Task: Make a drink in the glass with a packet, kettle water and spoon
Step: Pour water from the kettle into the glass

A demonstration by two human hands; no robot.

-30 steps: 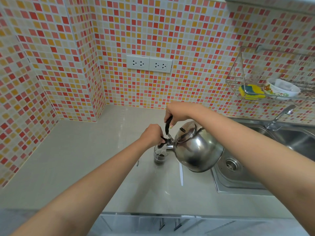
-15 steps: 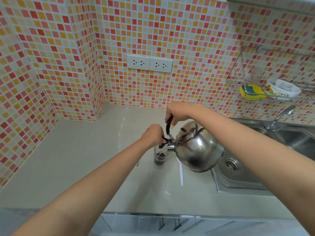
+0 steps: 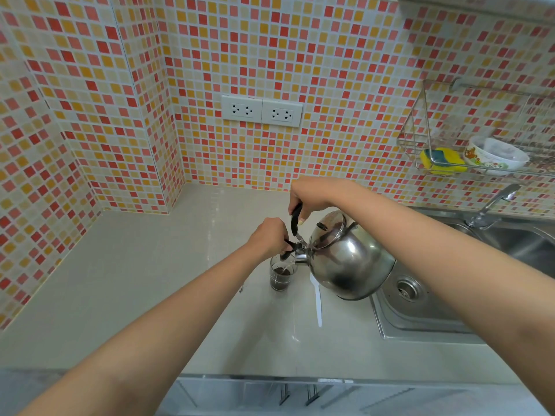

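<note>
A steel kettle [image 3: 348, 259] is held tilted above the counter [image 3: 126, 289], spout pointing toward 9 o'clock, right over the rim of the glass [image 3: 280, 274]. The right hand [image 3: 309, 193] is curled round the black handle at the kettle's 11 o'clock, fingers clamped on it. The left hand [image 3: 268, 237] is closed in a pinch on the black spout-cap lever just above the glass; fingers are together on it. The glass is set upright on the counter at approx. frame centre, w/ dark liquid and grounds in the bottom part; a thin stream from the spout is seen entering it. A white spoon [image 3: 317, 301] is laid flat on the counter at the glass's 4 o'clock, partly under the kettle, handle toward 6 o'clock. The sink [image 3: 420, 319] is found at the kettle's 4 o'clock. A wire rack [image 3: 420, 136] w/ a yellow sponge [image 3: 441, 157] and a bowl [image 3: 495, 156] is mounted at 2 o'clock on the tiled wall. A double socket [image 3: 261, 111] is seen at 12 o'clock.
</note>
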